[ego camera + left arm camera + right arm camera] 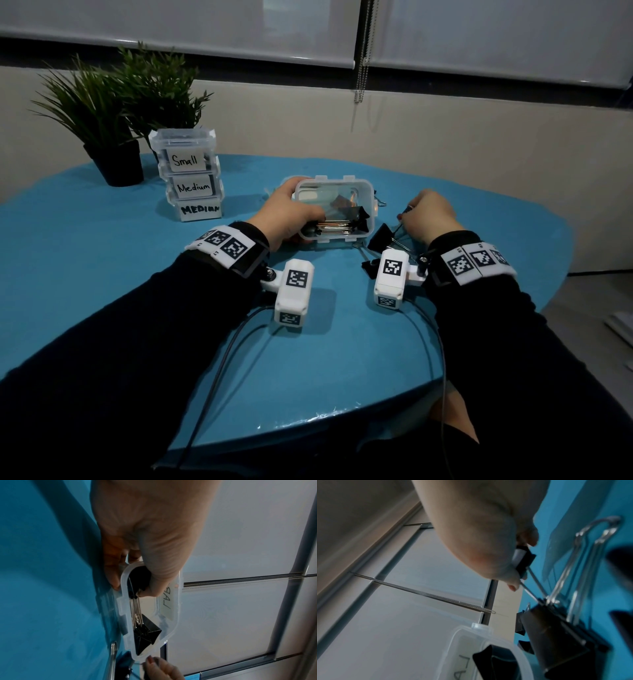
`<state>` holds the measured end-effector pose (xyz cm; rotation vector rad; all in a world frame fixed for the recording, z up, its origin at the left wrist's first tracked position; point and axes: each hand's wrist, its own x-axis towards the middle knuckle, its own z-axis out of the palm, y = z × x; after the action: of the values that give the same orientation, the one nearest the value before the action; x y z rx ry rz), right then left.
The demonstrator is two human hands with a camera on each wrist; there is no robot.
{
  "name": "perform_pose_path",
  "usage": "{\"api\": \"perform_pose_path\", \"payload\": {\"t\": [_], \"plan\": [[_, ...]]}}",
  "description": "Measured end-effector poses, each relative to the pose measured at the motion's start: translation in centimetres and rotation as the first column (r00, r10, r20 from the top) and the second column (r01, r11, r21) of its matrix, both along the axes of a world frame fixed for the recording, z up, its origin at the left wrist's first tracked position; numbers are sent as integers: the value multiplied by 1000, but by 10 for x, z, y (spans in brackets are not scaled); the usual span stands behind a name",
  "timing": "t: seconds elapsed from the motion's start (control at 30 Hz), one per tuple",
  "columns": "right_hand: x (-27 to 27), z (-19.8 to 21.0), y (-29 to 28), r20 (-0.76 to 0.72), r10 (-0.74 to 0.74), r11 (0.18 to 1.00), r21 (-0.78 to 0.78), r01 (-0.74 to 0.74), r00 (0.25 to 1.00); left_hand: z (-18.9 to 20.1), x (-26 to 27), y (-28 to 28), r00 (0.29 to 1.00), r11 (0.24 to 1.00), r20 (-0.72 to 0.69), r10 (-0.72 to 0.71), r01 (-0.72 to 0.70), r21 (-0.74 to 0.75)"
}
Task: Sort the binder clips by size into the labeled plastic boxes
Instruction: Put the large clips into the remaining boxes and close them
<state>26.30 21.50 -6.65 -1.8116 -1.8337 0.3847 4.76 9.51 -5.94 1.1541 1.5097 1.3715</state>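
My left hand (291,212) grips open box (337,212), large clips inside. My right hand (428,216) pinches binder clip (523,559) above worktop (137,274). Light, stiff, springy steel; wire handles slip, so grab black body.

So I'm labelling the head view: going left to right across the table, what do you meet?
Potted plant → stack of labeled boxes → left hand → open clear box → right hand.
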Motion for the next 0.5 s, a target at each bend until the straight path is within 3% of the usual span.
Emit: {"api": "perform_pose_path", "payload": {"t": [0.1,0.2,0.3,0.37,0.5], "plan": [[4,2,0,-277,20,972,232,47,961,0,0,-1,1000,1000,1,-9,9,-4],[5,10,-8,-489,148,873,473,119,860,1,0,-2,1000,1000,7,-10,10,-8],[-1,21,-20,-641,349,779,603,169,684,1,0,-1,1000,1000,6,-10,10,-10],[-7,24,-29,-687,474,761,635,136,551,1,1,-2,1000,1000,9,-11,11,-11],[-28,28,-49,-641,551,776,629,-45,535,1,1,-3,1000,1000,28,-13,14,-14]]}}
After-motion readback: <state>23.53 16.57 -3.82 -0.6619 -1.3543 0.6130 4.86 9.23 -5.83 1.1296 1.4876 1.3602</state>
